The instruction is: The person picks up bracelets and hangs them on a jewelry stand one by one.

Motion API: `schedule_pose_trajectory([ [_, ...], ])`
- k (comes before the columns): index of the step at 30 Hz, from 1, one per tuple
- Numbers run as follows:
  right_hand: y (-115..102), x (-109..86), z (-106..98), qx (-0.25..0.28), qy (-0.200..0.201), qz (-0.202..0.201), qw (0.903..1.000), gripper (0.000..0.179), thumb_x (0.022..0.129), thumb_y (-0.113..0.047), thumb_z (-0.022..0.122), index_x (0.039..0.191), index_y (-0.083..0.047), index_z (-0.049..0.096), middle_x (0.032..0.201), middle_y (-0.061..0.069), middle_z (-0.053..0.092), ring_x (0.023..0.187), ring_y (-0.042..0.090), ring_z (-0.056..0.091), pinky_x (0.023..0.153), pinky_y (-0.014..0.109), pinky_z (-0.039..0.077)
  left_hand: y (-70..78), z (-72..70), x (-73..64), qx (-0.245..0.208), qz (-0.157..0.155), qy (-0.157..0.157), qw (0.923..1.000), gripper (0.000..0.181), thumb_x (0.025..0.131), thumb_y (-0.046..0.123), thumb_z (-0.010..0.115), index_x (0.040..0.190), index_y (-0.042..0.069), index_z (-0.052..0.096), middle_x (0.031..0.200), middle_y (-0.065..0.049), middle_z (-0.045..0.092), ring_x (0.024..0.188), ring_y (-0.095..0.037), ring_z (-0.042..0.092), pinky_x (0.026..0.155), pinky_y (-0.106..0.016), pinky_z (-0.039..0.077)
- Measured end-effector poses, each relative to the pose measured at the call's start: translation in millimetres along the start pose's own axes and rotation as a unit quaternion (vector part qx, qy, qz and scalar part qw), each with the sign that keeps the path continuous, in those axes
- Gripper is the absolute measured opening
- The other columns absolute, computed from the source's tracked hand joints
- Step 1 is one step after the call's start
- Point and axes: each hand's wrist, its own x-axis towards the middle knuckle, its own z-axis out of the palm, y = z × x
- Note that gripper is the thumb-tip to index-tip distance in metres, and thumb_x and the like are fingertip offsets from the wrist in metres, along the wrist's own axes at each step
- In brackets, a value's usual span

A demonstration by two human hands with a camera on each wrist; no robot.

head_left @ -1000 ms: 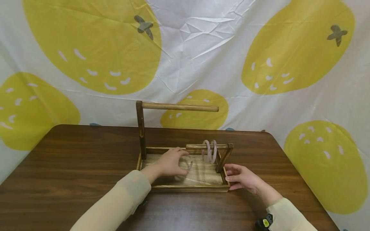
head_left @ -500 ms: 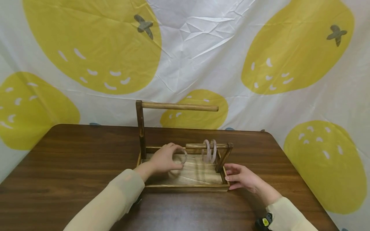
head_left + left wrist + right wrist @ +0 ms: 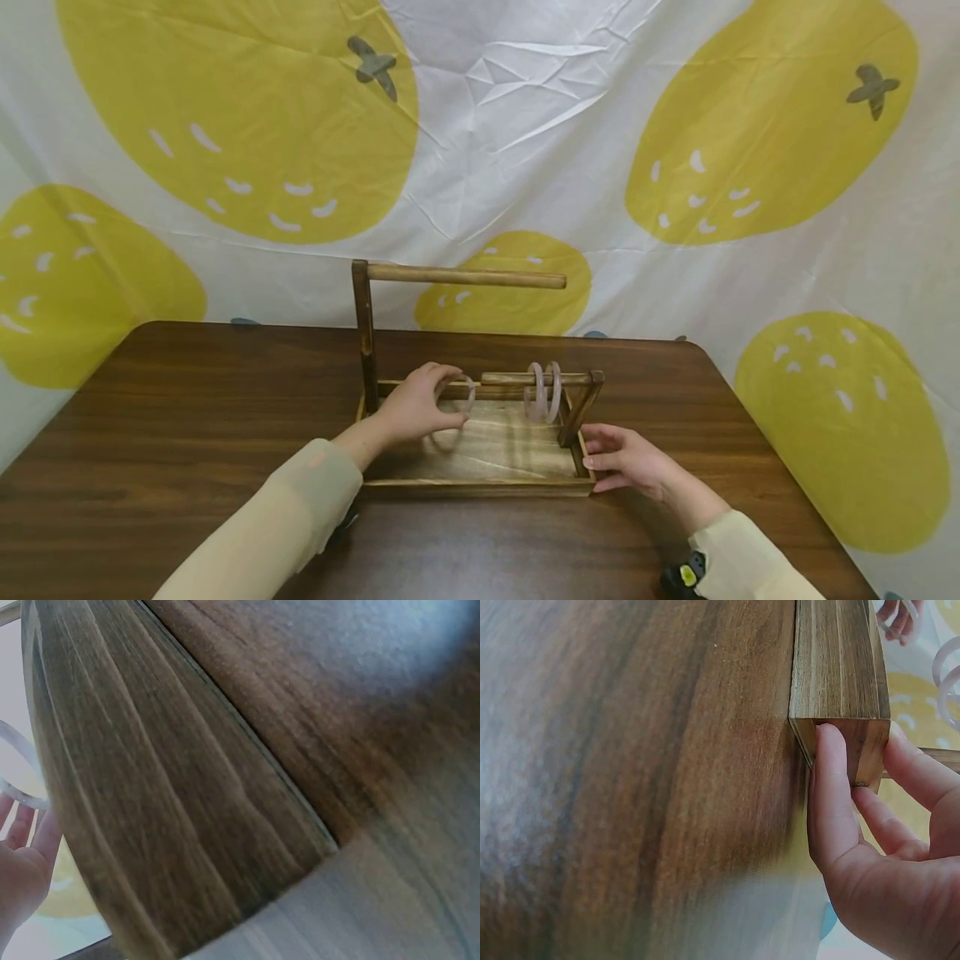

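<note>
My left hand (image 3: pixel 412 404) pinches a pale, translucent bangle (image 3: pixel 471 400) between thumb and fingers, above the tray of a wooden jewelry stand (image 3: pixel 480 486). The bangle is upright, a little left of the free end of the stand's lower bar (image 3: pixel 501 379). Two pinkish bangles (image 3: pixel 556 392) hang on that bar near its post. At the tray's right end, my right hand (image 3: pixel 633 462) holds the corner; in the right wrist view its fingers (image 3: pixel 832 795) lie against the end face. Only part of the left hand and bangle (image 3: pixel 26 798) shows in the left wrist view.
A taller post at the stand's left carries a long upper bar (image 3: pixel 465 277) above the tray. The stand sits on a dark brown wooden table (image 3: pixel 187 433). Behind it hangs a white cloth (image 3: pixel 510 167) with yellow fruit prints.
My left hand has moved left and slightly up with its bangle, away from the hanging bangles. The right hand and the stand have stayed in place.
</note>
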Motion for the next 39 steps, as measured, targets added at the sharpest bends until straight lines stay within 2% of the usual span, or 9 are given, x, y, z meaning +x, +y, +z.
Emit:
schedule_pose_trajectory([
  [4, 1, -0.4, 0, -0.003, 0.001, 0.000, 1.0000, 0.076, 0.088, -0.012, 0.065, 0.143, 0.012, 0.018, 0.134, 0.037, 0.034, 0.093, 0.015, 0.058, 0.075, 0.038, 0.057, -1.4, -1.8, -2.0, -0.039, -0.002, 0.003, 0.9992, 0.064, 0.076, 0.027, 0.074, 0.132, 0.008, 0.050, 0.122, -0.011, 0.054, 0.099, -0.024, 0.054, 0.087, -0.041, 0.047],
  [12, 0, -2.2, 1, -0.003, -0.003, -0.004, 1.0000, 0.076, 0.088, -0.013, 0.064, 0.142, 0.013, 0.018, 0.133, 0.037, 0.035, 0.094, 0.015, 0.058, 0.074, 0.037, 0.057, 0.9, -6.9, -7.6, -0.101, -0.005, 0.006, 0.9949, 0.062, 0.080, 0.024, 0.072, 0.134, 0.007, 0.047, 0.131, -0.012, 0.050, 0.113, -0.031, 0.052, 0.091, -0.045, 0.048],
  [22, 1, -1.9, 0, -0.003, -0.003, -0.007, 1.0000, 0.078, 0.087, -0.014, 0.065, 0.142, 0.013, 0.018, 0.131, 0.036, 0.036, 0.093, 0.015, 0.058, 0.074, 0.037, 0.057, -0.2, -7.5, -7.9, -0.151, 0.005, 0.010, 0.9885, 0.061, 0.080, 0.016, 0.072, 0.134, 0.005, 0.046, 0.131, -0.014, 0.048, 0.118, -0.032, 0.049, 0.083, -0.033, 0.054],
  [30, 2, -1.8, 1, -0.004, -0.004, -0.006, 1.0000, 0.076, 0.088, -0.013, 0.064, 0.143, 0.013, 0.018, 0.132, 0.037, 0.035, 0.093, 0.015, 0.058, 0.074, 0.038, 0.057, -1.0, -10.0, -8.1, -0.190, 0.024, 0.012, 0.9815, 0.060, 0.080, 0.011, 0.071, 0.133, 0.001, 0.045, 0.133, -0.021, 0.046, 0.120, -0.040, 0.047, 0.084, -0.036, 0.055],
  [39, 1, -1.1, 1, -0.003, 0.000, -0.005, 1.0000, 0.077, 0.087, -0.013, 0.065, 0.143, 0.012, 0.018, 0.132, 0.037, 0.035, 0.093, 0.015, 0.058, 0.074, 0.038, 0.057, 0.0, -16.1, -10.7, -0.212, 0.031, 0.017, 0.9766, 0.060, 0.081, 0.013, 0.071, 0.134, 0.002, 0.044, 0.132, -0.019, 0.047, 0.119, -0.041, 0.048, 0.085, -0.037, 0.054],
])
